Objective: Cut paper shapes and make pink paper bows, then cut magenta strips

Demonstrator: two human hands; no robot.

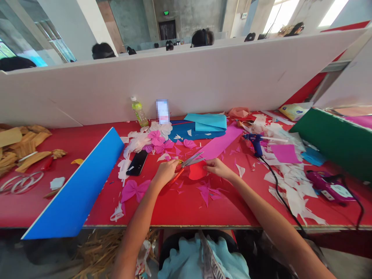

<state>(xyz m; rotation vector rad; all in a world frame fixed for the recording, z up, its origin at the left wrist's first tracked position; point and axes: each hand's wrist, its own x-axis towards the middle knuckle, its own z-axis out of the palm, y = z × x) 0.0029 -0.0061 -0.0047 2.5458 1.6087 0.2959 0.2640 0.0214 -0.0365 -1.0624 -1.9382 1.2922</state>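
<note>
My left hand (165, 172) is shut on a pair of orange-handled scissors (190, 160), with the steel blades pointing right. My right hand (217, 168) pinches the edge of a red paper piece (197, 171), which lies at the blade tips on the red table (87, 211). A strip of pink paper (219, 141) lies just beyond my right hand. A pink paper bow (135, 190) sits left of my left wrist, and several pink and white paper flowers (154, 139) lie farther back.
A black phone (137, 162) lies near the flowers. A blue glue gun (254, 143) with a black cord sits right, among white paper scraps (287, 182). A blue board (75, 184) leans at left, a green board (337, 143) at right. A white partition (174, 85) backs the table, with people beyond.
</note>
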